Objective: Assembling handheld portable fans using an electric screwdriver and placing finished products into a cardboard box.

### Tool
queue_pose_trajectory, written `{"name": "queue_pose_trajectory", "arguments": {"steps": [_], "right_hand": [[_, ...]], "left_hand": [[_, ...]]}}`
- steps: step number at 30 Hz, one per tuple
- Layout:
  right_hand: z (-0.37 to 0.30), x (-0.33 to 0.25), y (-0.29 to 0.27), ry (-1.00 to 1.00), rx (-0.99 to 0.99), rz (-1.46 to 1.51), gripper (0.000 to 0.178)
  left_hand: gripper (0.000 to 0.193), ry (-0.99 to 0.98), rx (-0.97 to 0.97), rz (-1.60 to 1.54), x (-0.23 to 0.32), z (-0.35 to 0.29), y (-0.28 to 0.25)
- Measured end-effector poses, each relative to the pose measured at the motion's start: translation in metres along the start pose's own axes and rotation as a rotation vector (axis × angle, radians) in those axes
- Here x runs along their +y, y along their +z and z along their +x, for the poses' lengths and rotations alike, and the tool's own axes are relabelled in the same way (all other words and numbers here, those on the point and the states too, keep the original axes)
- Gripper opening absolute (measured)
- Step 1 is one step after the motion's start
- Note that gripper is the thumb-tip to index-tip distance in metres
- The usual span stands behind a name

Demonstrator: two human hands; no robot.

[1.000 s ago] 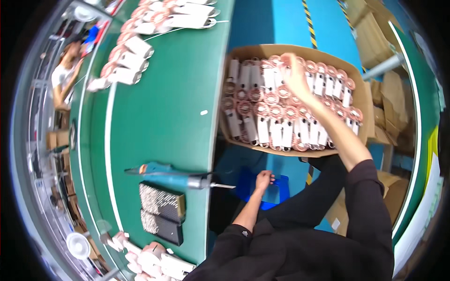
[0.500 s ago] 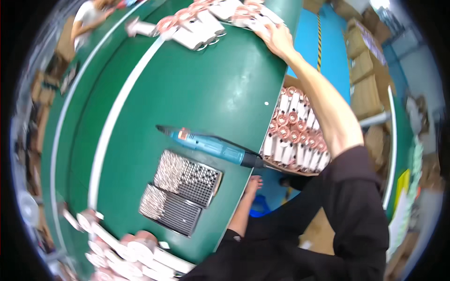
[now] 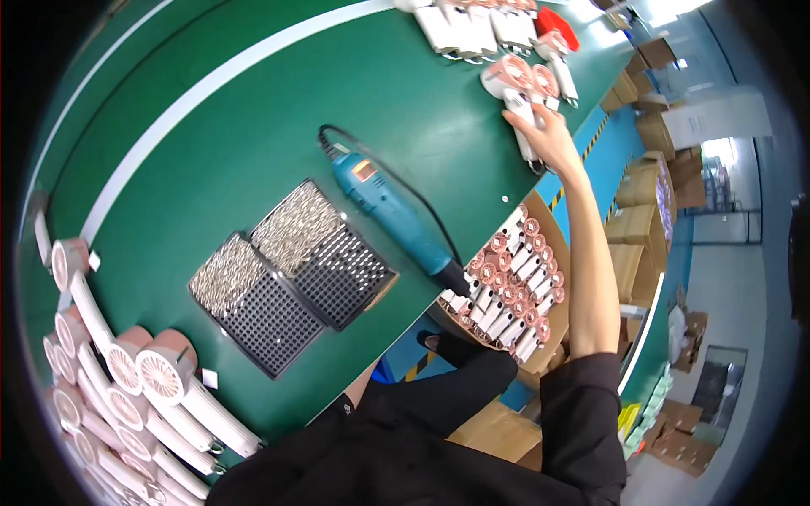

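My right hand (image 3: pixel 550 139) reaches to the far right edge of the green table and closes round the white handle of a pink-and-white handheld fan (image 3: pixel 510 78). A second handheld fan (image 3: pixel 545 82) is right beside it; I cannot tell whether that one is also gripped. Of my left arm only a strip of forearm (image 3: pixel 360 390) shows at the table's front edge, and the hand itself is hidden. Lying between the arms is a teal electric screwdriver (image 3: pixel 390 209) with a black cord. Two black perforated trays (image 3: pixel 283 325) beside it hold many small silver screws (image 3: pixel 297 228).
Many handheld fans (image 3: pixel 164 371) lie in rows at the near left. More fans (image 3: pixel 460 29) and a red container (image 3: pixel 557 29) sit at the far end. An open carton (image 3: pixel 553 244) packed with fans stands beside the table. Stacked cardboard boxes (image 3: pixel 637 211) line the aisle.
The view has turned and shifted. My right hand, earlier over the far group of fans, is now nearer with a fan in its grip. My left hand has gone out of sight.
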State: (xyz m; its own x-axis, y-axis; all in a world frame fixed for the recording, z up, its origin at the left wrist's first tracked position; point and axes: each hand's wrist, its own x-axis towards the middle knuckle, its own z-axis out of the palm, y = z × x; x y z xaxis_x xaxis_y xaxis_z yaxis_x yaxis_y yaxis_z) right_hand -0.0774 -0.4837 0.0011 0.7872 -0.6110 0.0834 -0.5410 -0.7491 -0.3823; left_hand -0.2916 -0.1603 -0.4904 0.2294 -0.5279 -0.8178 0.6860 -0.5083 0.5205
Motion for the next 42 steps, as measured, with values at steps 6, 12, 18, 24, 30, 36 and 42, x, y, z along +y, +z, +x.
{"name": "queue_pose_trajectory", "arguments": {"steps": [6,12,18,24,30,36,42], "right_hand": [[0.000,0.023,-0.004,0.061,-0.028,-0.190,0.060],[-0.012,0.014,-0.001,0.039,-0.117,-0.195,0.067],[-0.049,0.030,-0.005,-0.075,0.165,-0.087,0.058],[-0.110,0.131,-0.024,0.126,0.374,-0.353,0.061],[-0.215,0.253,-0.036,0.177,0.051,-0.331,0.062],[-0.271,0.356,0.009,-0.015,-0.398,-0.758,0.055],[-0.247,0.400,0.053,-0.380,-0.591,-0.990,0.025]], "left_hand": [[0.021,-0.041,-0.022,0.053,0.080,-0.046,0.004],[0.021,-0.029,0.009,0.215,0.084,-0.075,-0.021],[0.019,0.048,-0.036,0.283,0.090,-0.080,-0.023],[0.021,0.000,-0.081,0.308,0.103,-0.081,-0.023],[0.024,-0.082,-0.081,0.428,0.090,-0.078,-0.020],[0.023,-0.149,-0.103,0.474,0.084,-0.076,-0.010],[0.024,-0.193,-0.063,0.477,0.082,-0.070,-0.008]]}}
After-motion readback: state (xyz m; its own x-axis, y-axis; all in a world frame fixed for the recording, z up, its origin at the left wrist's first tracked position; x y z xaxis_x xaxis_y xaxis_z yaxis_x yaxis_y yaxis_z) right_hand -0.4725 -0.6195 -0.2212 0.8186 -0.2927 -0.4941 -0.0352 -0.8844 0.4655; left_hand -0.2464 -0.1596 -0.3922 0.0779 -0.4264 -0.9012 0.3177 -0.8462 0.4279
